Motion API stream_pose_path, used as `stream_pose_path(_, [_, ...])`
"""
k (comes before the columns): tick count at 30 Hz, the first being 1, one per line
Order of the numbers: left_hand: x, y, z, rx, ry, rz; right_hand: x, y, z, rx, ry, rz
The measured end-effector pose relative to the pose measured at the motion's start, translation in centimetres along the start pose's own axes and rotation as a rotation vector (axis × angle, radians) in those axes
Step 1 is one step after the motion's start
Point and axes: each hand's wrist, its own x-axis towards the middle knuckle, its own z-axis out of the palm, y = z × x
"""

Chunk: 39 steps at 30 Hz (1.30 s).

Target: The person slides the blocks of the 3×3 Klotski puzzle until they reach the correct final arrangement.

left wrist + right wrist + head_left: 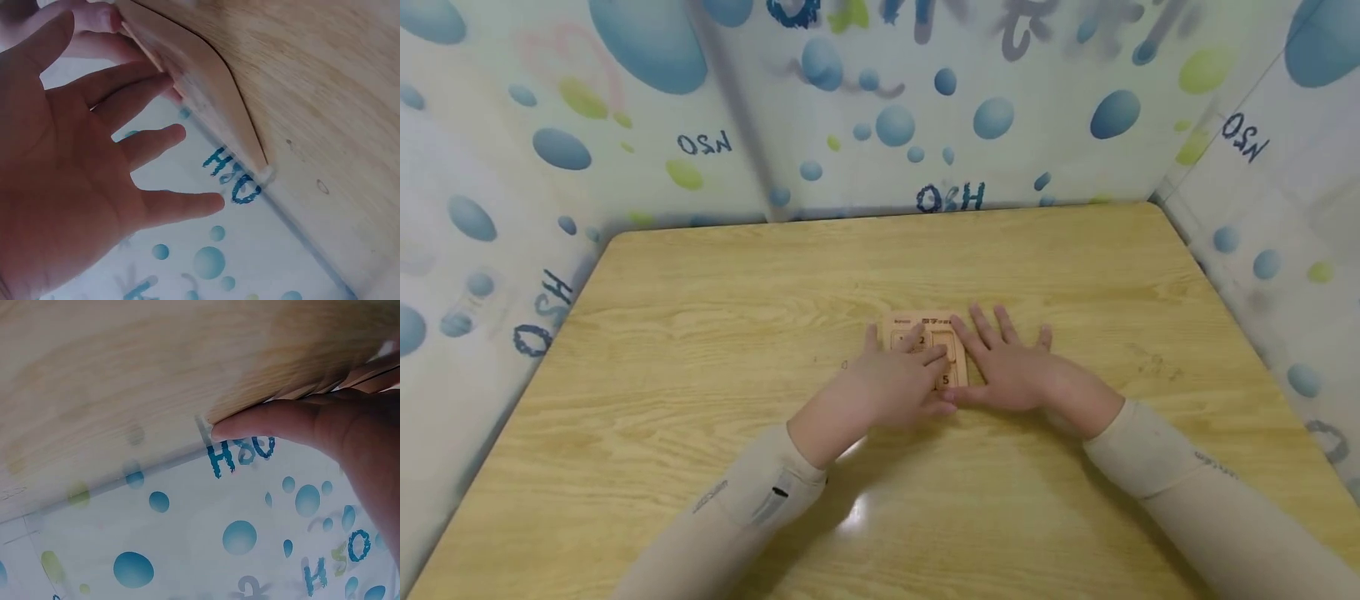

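A small wooden number puzzle board [906, 319] lies flat on the table, with dark lettering along its far edge and numbered square tiles. The tile marked 5 [945, 380] and an unfilled recess show on its right side. Over the board reaches my left hand [901, 385], fingers extended and apart, covering most of the near left tiles. In the left wrist view, one fingertip overlaps the face of the board [215, 69]. My right hand [1011, 373] is spread along the board's right edge, its thumb by the near right corner and its index finger by the far one.
The wood-grain table [715, 333] extends around the board on all sides. A wall covering [850, 108] with blue and green drops and mirrored lettering closes off the back and both sides. Light sleeves [752, 492] cover both forearms.
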Motion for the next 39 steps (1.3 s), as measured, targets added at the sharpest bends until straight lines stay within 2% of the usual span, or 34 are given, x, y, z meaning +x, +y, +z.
stream_pose_path(5, [-1.4, 0.5, 0.2, -0.031, -0.029, 0.027, 0.0, 0.0, -0.1, -0.003, 0.004, 0.0])
stream_pose_path(10, [-1.7, -0.1, 0.2, -0.056, -0.025, 0.026, -0.1, 0.0, 0.0, 0.002, -0.001, 0.001])
stream_pose_path(18, [-2.0, -2.6, -0.1, -0.04, 0.029, -0.096, 0.0, -0.1, 0.0, -0.006, 0.015, 0.014])
stream_pose_path(21, [-2.6, -3.2, 0.0, -0.061, 0.017, -0.121, 0.1, -0.2, 0.0, -0.008, 0.017, 0.013])
stream_pose_path(26, [-3.5, -3.1, 0.5, -0.063, -0.018, -0.097, -0.1, -0.2, 0.0, 0.008, 0.012, 0.017])
stream_pose_path(29, [-3.5, -2.8, 0.6, -0.047, -0.012, -0.08, -0.2, -0.2, 0.0, 0.014, 0.015, 0.019])
stream_pose_path(36, [-3.6, -3.0, 0.5, -0.027, 0.008, -0.115, 0.0, -0.1, 0.3, 0.011, 0.016, 0.018])
stream_pose_path(39, [-3.9, -2.9, 0.6, -0.02, 0.006, -0.103, 0.0, -0.1, 0.2, 0.011, 0.016, 0.019])
